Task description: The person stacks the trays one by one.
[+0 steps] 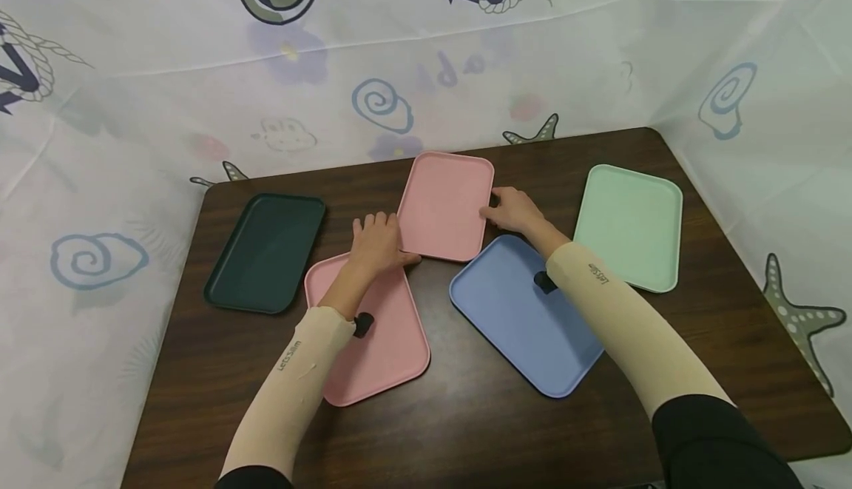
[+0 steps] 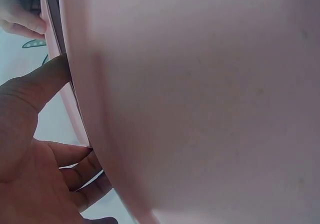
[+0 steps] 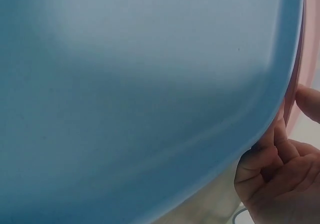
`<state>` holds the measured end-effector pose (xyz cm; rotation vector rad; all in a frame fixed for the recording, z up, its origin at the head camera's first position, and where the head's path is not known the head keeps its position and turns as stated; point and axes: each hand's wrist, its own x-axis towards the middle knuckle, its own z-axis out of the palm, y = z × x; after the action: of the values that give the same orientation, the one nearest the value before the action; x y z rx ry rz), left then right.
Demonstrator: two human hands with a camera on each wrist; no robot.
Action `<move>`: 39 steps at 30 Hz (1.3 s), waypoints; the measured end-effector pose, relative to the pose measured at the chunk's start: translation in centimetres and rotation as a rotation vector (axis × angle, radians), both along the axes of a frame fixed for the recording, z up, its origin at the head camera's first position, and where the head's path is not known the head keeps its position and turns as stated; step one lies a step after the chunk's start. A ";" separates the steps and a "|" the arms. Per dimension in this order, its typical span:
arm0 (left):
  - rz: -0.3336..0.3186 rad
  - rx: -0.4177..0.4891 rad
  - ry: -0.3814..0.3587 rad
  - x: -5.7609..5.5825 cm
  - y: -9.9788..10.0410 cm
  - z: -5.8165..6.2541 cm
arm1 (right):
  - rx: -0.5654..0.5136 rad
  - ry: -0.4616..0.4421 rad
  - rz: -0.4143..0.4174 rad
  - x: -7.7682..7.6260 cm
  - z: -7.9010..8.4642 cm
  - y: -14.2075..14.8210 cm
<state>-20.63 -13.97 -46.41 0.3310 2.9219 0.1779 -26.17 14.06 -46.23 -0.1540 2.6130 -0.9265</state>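
The upper pink tray (image 1: 447,204) lies near the table's far edge. My left hand (image 1: 378,245) is at its lower left corner, fingers spread beside the left edge and thumb along the near edge. At its right edge, my right hand (image 1: 515,211) pinches the rim between thumb and fingers. Under my left wrist lies a second pink tray (image 1: 386,341), tilted on the table and partly hidden by the arm. A blue tray (image 1: 519,319) is set at an angle beneath my right forearm. Its corner comes right up to the upper pink tray's lower right corner.
A dark green tray (image 1: 266,252) lies at the left and a light green tray (image 1: 629,226) at the right. All rest on the dark wooden table (image 1: 452,430). A printed white cloth (image 1: 466,75) rises behind the table and at both sides.
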 end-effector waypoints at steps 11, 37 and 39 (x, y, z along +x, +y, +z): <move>0.004 0.014 -0.001 0.0 0.3 -0.3 | -0.006 0.004 -0.026 0.0 -0.3 -0.1; 0.015 0.046 0.096 1.8 0.7 -1.4 | -0.039 0.043 0.007 -0.4 -0.4 -0.1; 0.018 0.050 0.113 2.0 0.8 -1.7 | -0.044 0.045 0.013 -0.4 -0.6 0.0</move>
<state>-18.62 -13.19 -48.07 0.3336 3.0365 0.2436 -26.56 14.02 -46.80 -0.2055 2.6308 -0.9878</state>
